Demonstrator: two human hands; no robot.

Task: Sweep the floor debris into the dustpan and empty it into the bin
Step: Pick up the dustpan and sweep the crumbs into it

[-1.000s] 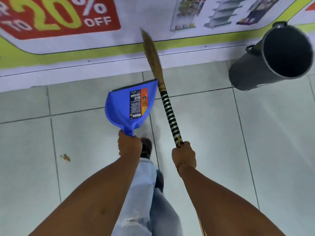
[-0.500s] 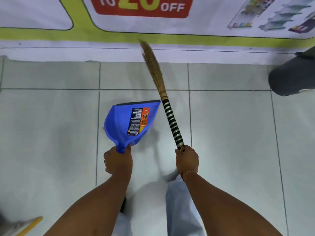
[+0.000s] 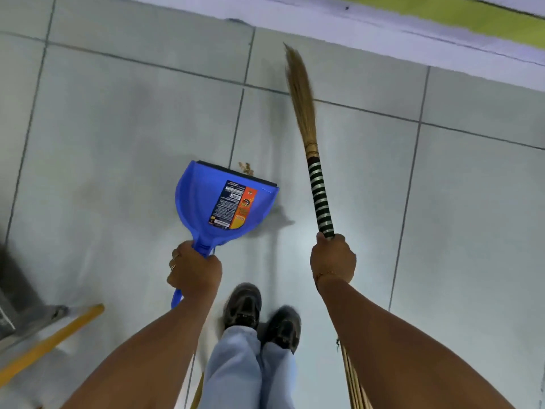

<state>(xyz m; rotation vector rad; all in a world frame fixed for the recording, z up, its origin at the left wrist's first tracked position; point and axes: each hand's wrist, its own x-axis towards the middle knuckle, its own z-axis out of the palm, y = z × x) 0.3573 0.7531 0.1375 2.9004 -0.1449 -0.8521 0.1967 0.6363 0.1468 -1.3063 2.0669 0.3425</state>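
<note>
My left hand (image 3: 193,270) grips the handle of a blue dustpan (image 3: 206,202) with a printed label; its black lip points away from me, low over the grey tiles. A small clump of brown debris (image 3: 246,168) lies on the floor just beyond that lip. My right hand (image 3: 333,261) holds a straw broom (image 3: 303,107) by its black-and-white striped handle, bristles pointing up and away toward the wall, to the right of the debris. The bin is out of view.
A white and green wall banner (image 3: 442,22) runs along the top right. A yellow stick (image 3: 50,340) and a dark metal object (image 3: 17,305) lie at the lower left. My two shoes (image 3: 259,314) stand between my arms.
The view has swung left and down: the bin has left the frame and the debris now lies right in front of the dustpan. Both hands keep their hold.
</note>
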